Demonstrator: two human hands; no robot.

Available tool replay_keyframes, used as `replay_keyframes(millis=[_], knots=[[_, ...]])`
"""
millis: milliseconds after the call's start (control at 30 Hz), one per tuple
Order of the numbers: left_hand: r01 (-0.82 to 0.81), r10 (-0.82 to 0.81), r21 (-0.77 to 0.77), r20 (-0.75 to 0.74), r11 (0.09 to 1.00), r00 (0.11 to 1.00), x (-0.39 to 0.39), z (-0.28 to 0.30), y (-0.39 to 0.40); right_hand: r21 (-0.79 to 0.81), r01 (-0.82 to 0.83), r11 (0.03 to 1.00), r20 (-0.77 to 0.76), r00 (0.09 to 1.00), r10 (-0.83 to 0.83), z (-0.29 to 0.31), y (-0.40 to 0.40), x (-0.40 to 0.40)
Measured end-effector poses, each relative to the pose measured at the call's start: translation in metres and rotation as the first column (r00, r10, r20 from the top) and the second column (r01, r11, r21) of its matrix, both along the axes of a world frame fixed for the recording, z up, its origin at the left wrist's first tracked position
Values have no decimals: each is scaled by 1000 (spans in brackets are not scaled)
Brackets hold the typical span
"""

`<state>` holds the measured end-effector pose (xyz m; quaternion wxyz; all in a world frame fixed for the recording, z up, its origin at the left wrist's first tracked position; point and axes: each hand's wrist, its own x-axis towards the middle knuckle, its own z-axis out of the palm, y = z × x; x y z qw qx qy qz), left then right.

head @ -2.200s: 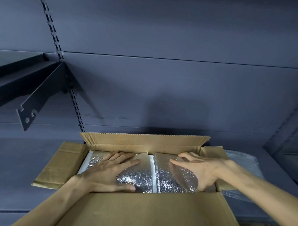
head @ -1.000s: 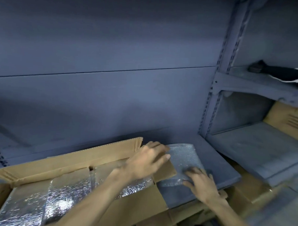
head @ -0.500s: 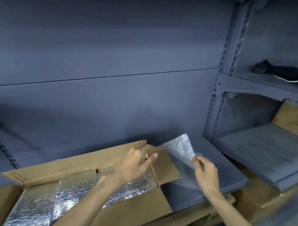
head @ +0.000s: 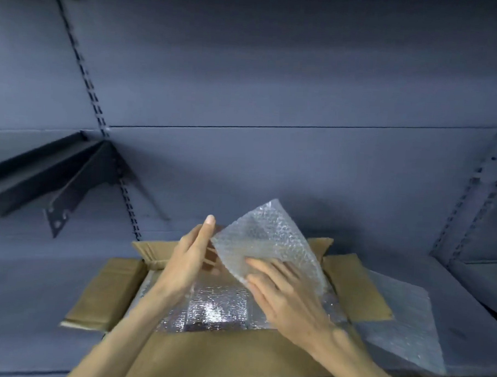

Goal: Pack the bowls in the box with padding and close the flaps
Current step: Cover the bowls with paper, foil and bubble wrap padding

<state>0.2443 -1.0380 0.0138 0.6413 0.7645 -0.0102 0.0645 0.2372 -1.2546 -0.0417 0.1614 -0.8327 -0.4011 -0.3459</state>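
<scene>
Grey metal shelving fills the background, and on its lower shelf (head: 38, 279) stands an open cardboard box (head: 220, 355) with all four flaps folded outward. Inside the box lies silver foil padding (head: 208, 306), which covers everything below it; the bowls are not visible, so I cannot tell if they are already under it.

Both hands are above the box. The right hand (head: 290, 301) holds a sheet of bubble wrap (head: 270, 240) by its lower edge, with the fingers lying on the near side of the sheet. The left hand (head: 187, 262) stands beside the sheet with straight fingers, just at its left edge, and grips nothing as far as I can see. More bubble wrap, a second sheet (head: 401, 323), lies on the shelf to the right of the box, partly under the right flap (head: 354, 287).

In my judgement the packing is in its late part: the foil layer is in place, and the top padding is now being added. What is left is to lay the bubble wrap flat over the foil and then to fold the four flaps shut.
</scene>
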Motion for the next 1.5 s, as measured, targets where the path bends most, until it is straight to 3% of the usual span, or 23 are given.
replay_keyframes(millis=[100, 300, 400, 500, 600, 733, 800, 833, 900, 967, 1000, 1100, 1200, 1500], knots=[[-109, 111, 43, -69, 993, 991, -15, 3, 45, -131, -142, 981, -27, 990, 140, -8, 36, -1], [-151, 146, 310, 42, 939, 988, -43, -13, 105, -284, -272, 920, -115, 962, 249, -14, 82, 2], [-244, 179, 588, 168, 771, 969, -56, -34, 121, -281, -312, 908, -252, 936, 244, -17, 92, 3], [-287, 175, 770, 227, 571, 958, -66, -53, 129, -199, -281, 939, -457, 874, 165, -19, 95, 7], [-250, 143, 844, 207, 474, 968, -72, -64, 130, -204, -182, 962, -543, 839, 43, -22, 91, 16], [-267, 31, 947, 266, 180, 963, -69, -63, 130, -306, -144, 941, -578, 814, -63, -21, 88, 23], [-221, -44, 970, 227, 99, 973, -63, -56, 133, -335, -142, 932, -592, 801, -90, -19, 88, 25], [-213, -93, 970, 224, 115, 970, -59, -51, 135, -349, -140, 927, -590, 801, -102, -18, 89, 26], [-135, -193, 962, 182, 236, 964, -49, -37, 136, -373, -134, 918, -588, 800, -122, -15, 89, 28], [98, -294, 930, 11, 354, 956, -37, -25, 133, -391, -133, 911, -588, 797, -136, -13, 90, 30], [207, -330, 911, -85, 356, 940, -31, -22, 131, -402, -135, 906, -587, 797, -142, -12, 90, 31], [361, -328, 902, -275, 237, 904, -18, -21, 129, -458, -145, 877, -585, 792, -175, -9, 92, 35], [448, -312, 858, -367, 251, 877, -13, -25, 134, -519, -170, 838, -602, 768, -217, -4, 93, 42], [461, -283, 879, -415, 120, 865, -8, -43, 138, -666, -243, 706, -589, 751, -297, 6, 99, 57]])
